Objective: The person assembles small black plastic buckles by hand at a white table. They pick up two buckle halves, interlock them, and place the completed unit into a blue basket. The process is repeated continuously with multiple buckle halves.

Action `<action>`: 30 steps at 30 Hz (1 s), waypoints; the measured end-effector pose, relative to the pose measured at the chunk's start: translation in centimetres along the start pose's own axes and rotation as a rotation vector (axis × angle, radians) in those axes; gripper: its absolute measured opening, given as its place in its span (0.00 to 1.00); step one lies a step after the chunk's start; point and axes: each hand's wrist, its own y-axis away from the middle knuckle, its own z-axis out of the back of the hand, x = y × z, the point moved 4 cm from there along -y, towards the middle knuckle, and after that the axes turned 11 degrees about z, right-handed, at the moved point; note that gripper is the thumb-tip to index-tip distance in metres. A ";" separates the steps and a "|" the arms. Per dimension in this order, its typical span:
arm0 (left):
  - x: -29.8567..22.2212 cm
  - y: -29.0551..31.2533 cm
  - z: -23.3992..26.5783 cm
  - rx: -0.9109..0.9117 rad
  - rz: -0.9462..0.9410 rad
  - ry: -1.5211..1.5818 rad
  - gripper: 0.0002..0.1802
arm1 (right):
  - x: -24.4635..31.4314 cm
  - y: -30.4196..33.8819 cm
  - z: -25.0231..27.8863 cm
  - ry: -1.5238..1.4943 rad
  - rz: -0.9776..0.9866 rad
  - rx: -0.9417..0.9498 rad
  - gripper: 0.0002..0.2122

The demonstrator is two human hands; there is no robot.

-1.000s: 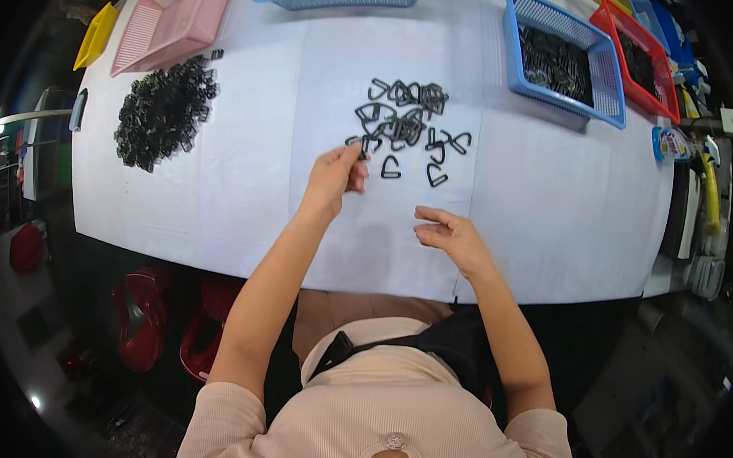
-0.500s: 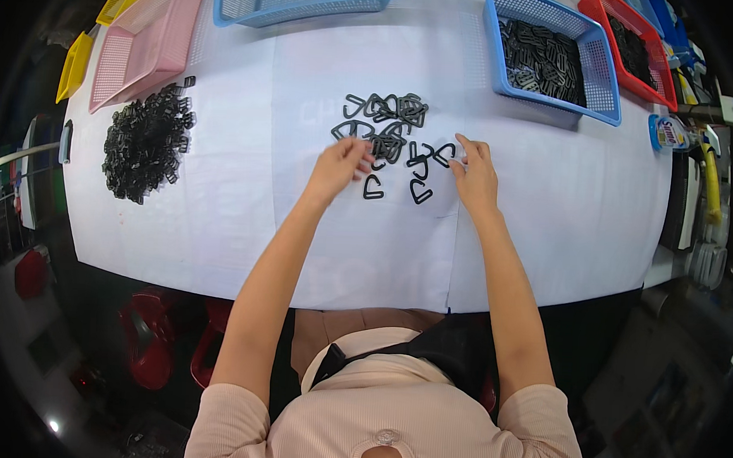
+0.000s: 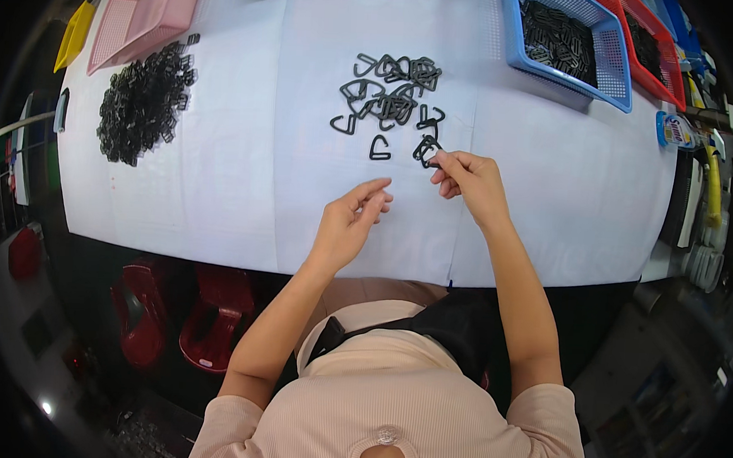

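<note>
A blue basket [image 3: 612, 74] sits far right, a dark heap [image 3: 143, 101] left, loose hooks [image 3: 396, 108] crowding the middle. The right hand [image 3: 478, 187] pinches a black hook [image 3: 426, 149] just left of its fingertips; overlap hides its long axis and direction. The left hand [image 3: 348, 225], nearer, has thumb and forefinger slightly parted.

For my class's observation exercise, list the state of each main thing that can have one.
Left hand: loosely open
Right hand: pinching a black hook
Other black hooks: scattered, some overlapping
Black pieces at left: heaped
Blue basket at right: open-topped, holding black parts
Red basket: open-topped, holding dark parts
Pink basket: open-topped
</note>
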 end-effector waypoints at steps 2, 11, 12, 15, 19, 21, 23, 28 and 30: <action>-1.5 1.2 0.2 -0.016 0.007 0.096 0.18 | 2.0 2.4 -1.9 -0.115 -0.030 0.081 0.16; -1.9 5.3 0.6 0.079 0.073 0.221 0.15 | 4.8 8.2 -4.6 -0.112 -0.045 0.293 0.18; -1.8 5.7 0.6 0.079 0.074 0.236 0.15 | 4.9 8.4 -4.8 -0.111 -0.046 0.304 0.18; -1.6 6.7 0.8 0.076 0.080 0.262 0.17 | 4.8 9.0 -5.1 -0.118 -0.052 0.319 0.18; -1.4 7.3 1.0 0.070 0.049 0.294 0.17 | 4.9 9.5 -5.6 -0.128 -0.033 0.318 0.18; -1.4 7.5 1.2 0.070 0.035 0.301 0.16 | 5.1 9.6 -5.8 -0.141 -0.028 0.308 0.18; -1.3 7.6 1.4 0.053 0.018 0.310 0.16 | 5.3 9.6 -5.6 -0.131 -0.030 0.283 0.16; -1.7 8.2 1.6 -0.019 -0.035 0.263 0.15 | 6.2 9.9 -5.0 0.109 0.294 0.070 0.12; -1.9 8.4 1.5 -0.044 -0.055 0.241 0.15 | 7.0 10.1 -5.0 0.277 0.467 0.053 0.12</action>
